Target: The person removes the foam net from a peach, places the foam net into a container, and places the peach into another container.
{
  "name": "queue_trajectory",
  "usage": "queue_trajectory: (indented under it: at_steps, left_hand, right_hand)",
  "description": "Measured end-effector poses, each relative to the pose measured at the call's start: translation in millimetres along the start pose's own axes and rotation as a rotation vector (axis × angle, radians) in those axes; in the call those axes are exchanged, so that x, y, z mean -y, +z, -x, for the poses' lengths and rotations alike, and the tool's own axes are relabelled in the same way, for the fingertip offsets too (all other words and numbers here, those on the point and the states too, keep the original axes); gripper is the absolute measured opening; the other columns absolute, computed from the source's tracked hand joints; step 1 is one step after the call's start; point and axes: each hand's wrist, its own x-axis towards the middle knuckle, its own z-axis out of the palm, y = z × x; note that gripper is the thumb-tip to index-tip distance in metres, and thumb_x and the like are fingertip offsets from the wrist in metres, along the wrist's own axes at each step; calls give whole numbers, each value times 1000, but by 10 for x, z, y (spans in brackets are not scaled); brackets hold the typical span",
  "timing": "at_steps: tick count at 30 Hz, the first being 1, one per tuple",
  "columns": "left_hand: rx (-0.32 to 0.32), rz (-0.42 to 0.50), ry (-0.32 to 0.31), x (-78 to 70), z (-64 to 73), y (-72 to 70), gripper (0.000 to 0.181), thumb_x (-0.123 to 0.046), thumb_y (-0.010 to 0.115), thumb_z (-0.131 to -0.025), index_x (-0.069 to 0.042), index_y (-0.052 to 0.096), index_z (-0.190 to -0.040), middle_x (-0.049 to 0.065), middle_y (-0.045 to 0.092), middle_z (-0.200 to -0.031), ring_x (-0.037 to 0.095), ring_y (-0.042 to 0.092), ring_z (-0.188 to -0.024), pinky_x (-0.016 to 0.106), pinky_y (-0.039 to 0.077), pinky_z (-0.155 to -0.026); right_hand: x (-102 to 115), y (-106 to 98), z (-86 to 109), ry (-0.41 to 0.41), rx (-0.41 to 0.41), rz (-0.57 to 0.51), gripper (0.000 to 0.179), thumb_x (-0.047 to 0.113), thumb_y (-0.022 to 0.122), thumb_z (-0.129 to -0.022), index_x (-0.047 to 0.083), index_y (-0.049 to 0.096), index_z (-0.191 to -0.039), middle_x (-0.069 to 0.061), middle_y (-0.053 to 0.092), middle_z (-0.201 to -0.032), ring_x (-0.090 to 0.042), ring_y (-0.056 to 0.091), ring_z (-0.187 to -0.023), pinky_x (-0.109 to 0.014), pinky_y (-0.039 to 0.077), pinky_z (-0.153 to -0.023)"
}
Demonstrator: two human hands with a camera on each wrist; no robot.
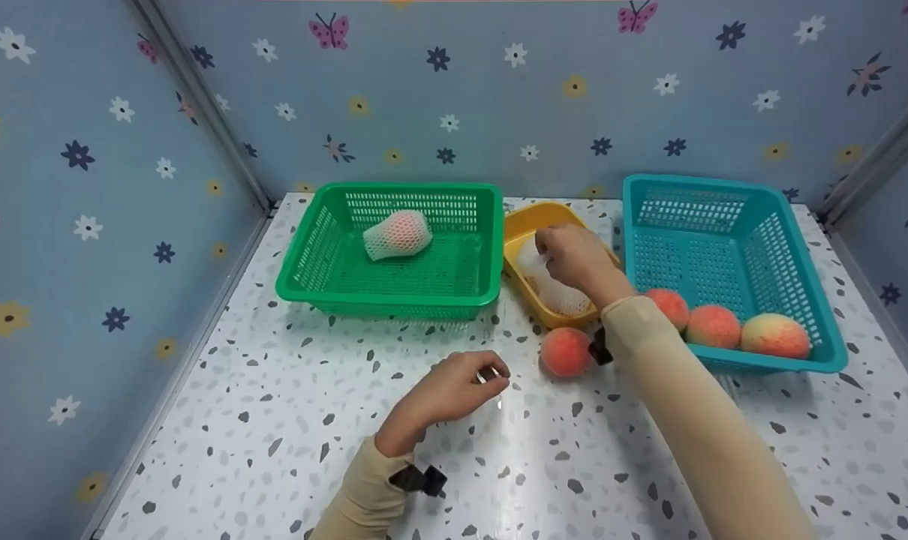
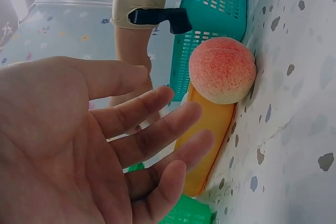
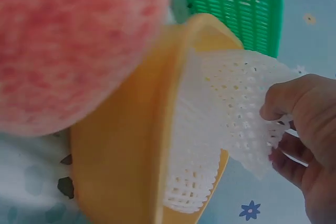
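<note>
Over the yellow tray (image 1: 515,225) my right hand (image 1: 576,257) pinches a white foam net sleeve (image 3: 247,108) between thumb and fingers, lifting part of it above the rim. More white netting (image 3: 191,182) lies inside the tray. A loose peach (image 1: 566,352) sits on the table just in front of the tray, close below the right wrist. My left hand (image 1: 458,386) is held over the table, left of that peach, its fingers loosely bent and holding nothing. In the left wrist view its palm (image 2: 58,140) faces the camera.
A green basket (image 1: 390,300) at the left holds one peach in a net sleeve (image 1: 401,234). The teal basket (image 1: 829,352) at the right has several bare peaches (image 1: 713,326) along its front edge. A patterned wall (image 1: 484,97) stands behind.
</note>
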Motion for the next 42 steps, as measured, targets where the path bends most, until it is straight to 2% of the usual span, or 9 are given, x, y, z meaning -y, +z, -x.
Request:
queue_trajectory:
  at_steps: [2, 6, 10, 14, 17, 21, 27, 32, 42]
  left_hand:
    - [5, 0, -1, -8, 0, 2, 22, -30, 56, -98, -15, 68, -109, -9, 65, -95, 10, 60, -82, 32, 48, -71]
    - [12, -7, 1, -20, -6, 15, 20, -32, 56, -98, -19, 68, -107, -10, 65, -95, 8, 60, -85, 31, 48, -71]
    - [24, -14, -1, -23, -11, 27, 21, -33, 56, -97, -19, 68, -107, -9, 65, -95, 8, 60, -85, 31, 48, -71]
    - [37, -12, -8, -24, -14, 36, 22, -33, 56, -98, -17, 68, -108, -9, 65, -95, 8, 60, -84, 31, 48, -70]
    - [45, -14, -4, -32, -18, 40, 24, -32, 57, -98, -14, 68, -110, -8, 65, -95, 9, 60, -85, 31, 48, -70]
    - [57, -19, -1, -27, -26, 52, 26, -31, 57, -98, -12, 67, -112, -8, 65, -96, 9, 60, -86, 30, 48, -71]
    - [79, -31, 21, -8, -38, 64, 22, -30, 57, -98, -14, 67, -109, -5, 65, -96, 10, 60, -86, 30, 48, -72]
    - [91, -28, 42, -18, -46, 51, 22, -27, 56, -99, -12, 67, -110, -3, 66, -97, 14, 61, -88, 30, 48, -72]
    - [100, -34, 38, -4, -88, 42, 23, -27, 57, -98, -11, 67, -112, -6, 65, -98, 13, 61, -89, 29, 48, -72]
  right_hand:
    - [27, 54, 0, -17, 59, 65, 22, -2, 65, -86, 8, 65, -105, -9, 63, -97, -26, 57, -83, -40, 52, -80]
    - [62, 125, 19, 58, 221, 64, 31, 2, 68, -86, 11, 65, -116, -9, 65, -106, -27, 57, -88, -43, 51, -87]
    - [63, 157, 57, 194, 375, -53, 39, 12, 69, -89, 14, 62, -127, -8, 62, -117, -29, 54, -97, -47, 46, -94]
    - [49, 183, 86, 313, 459, -168, 37, 30, 64, -94, 18, 61, -129, -6, 58, -123, -29, 52, -105, -48, 45, -95]
    - [24, 201, 92, 286, 446, -180, 33, 31, 57, -97, 17, 64, -125, -8, 58, -126, -29, 51, -108, -48, 43, -98]
    - [-11, 241, 109, 215, 374, -143, 31, 17, 61, -94, 13, 64, -124, -12, 56, -124, -30, 51, -104, -46, 43, -98]
    - [-48, 330, 151, 220, 318, -107, 48, 15, 71, -87, 17, 54, -133, -13, 50, -122, -30, 52, -98, -46, 46, -94]
    - [-57, 345, 158, 181, 294, -98, 45, 14, 69, -88, 14, 57, -131, -14, 51, -118, -31, 52, -98, -47, 44, -95]
    - [-30, 249, 154, 205, 285, -121, 39, 14, 70, -88, 14, 60, -126, -11, 55, -118, -30, 51, -100, -47, 43, -96]
